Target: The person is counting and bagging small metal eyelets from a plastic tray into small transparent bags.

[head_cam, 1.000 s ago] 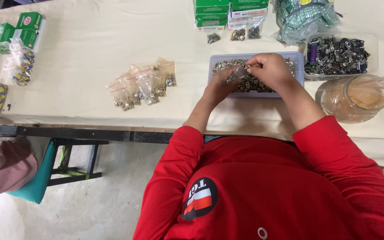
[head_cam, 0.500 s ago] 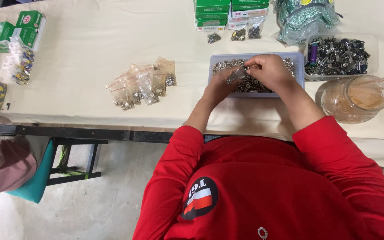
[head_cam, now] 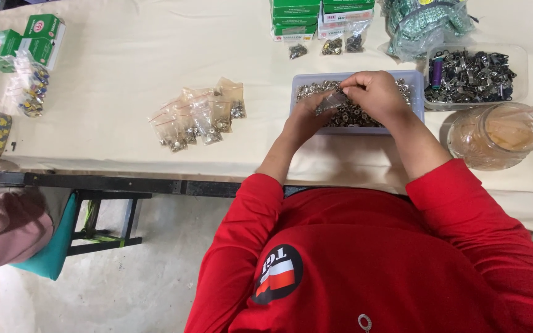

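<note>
Both hands meet over a grey tray full of small metal parts. My left hand pinches a small clear plastic bag at the tray's near left. My right hand is closed at the bag's mouth, fingertips together; what they hold is too small to tell. A pile of several filled clear bags lies to the left of the tray on the cream table cover.
A clear tub of dark metal clips and a round clear jar stand to the right. Green boxes and a bagged bundle sit at the back. More green boxes lie far left. Another person's sleeve shows at lower left.
</note>
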